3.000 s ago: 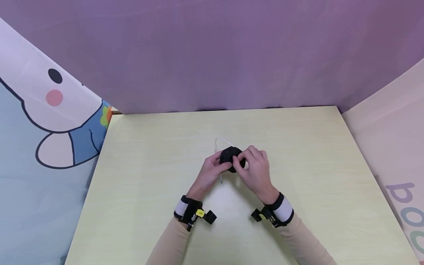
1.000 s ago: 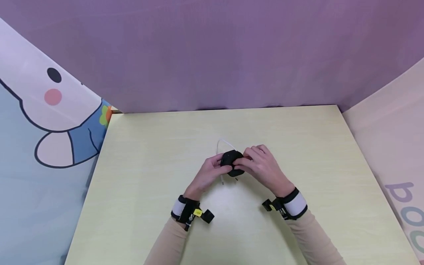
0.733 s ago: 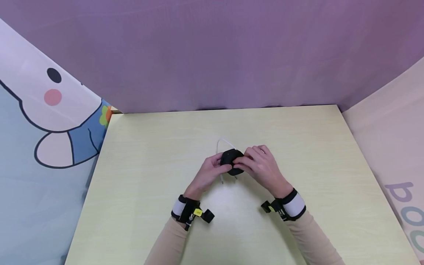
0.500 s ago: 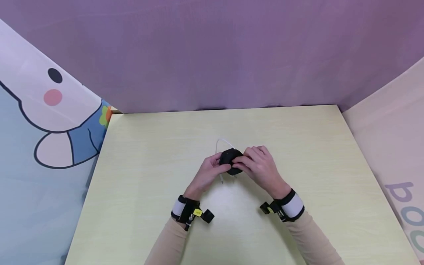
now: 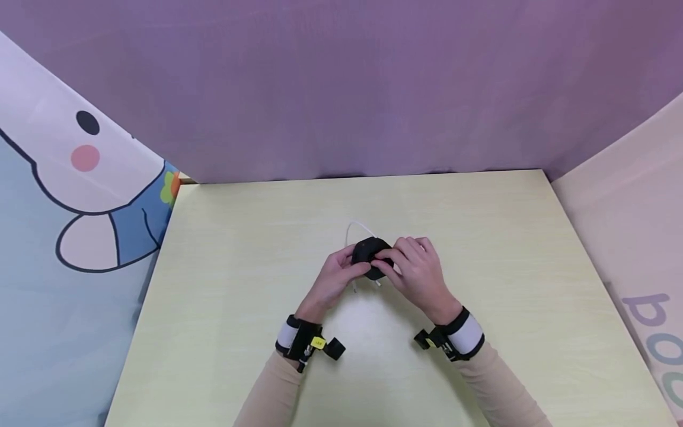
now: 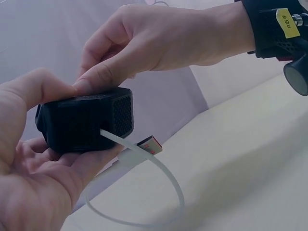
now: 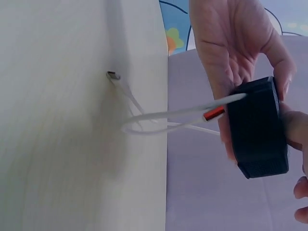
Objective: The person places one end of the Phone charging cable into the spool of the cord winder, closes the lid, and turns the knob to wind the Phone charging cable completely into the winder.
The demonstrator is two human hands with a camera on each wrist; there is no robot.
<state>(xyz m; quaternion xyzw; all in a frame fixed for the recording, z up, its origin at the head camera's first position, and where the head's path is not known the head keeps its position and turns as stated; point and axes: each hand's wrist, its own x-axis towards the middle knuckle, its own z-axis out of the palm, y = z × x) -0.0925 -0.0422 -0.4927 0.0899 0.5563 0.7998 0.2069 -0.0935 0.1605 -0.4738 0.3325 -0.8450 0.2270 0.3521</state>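
Note:
A black faceted case, apparently a cable winder (image 5: 366,247), is held just above the table in the head view. My left hand (image 5: 335,276) grips it from the left, thumb on its near face and fingers beneath. The right hand (image 5: 419,274) has its thumb and index finger pinched at the middle of the top; the part between them is hidden. A white cable (image 6: 174,185) comes out of the side of the case and loops. Its plug with a red-orange inside (image 7: 214,113) hangs beside the case, and a second metal plug (image 7: 113,75) shows lower down.
The pale wooden table (image 5: 240,249) stretches out around both hands. A purple cloth (image 5: 347,89) stands behind its far edge. Printed cloths hang at the left (image 5: 107,237) and right (image 5: 613,207). Both wrists wear strapped cameras.
Over three seconds the right hand turned outward, then partly back to the left, still pinching the case's top. The case shifted slightly with it. Cable ends below moved a little; the left hand barely moved.

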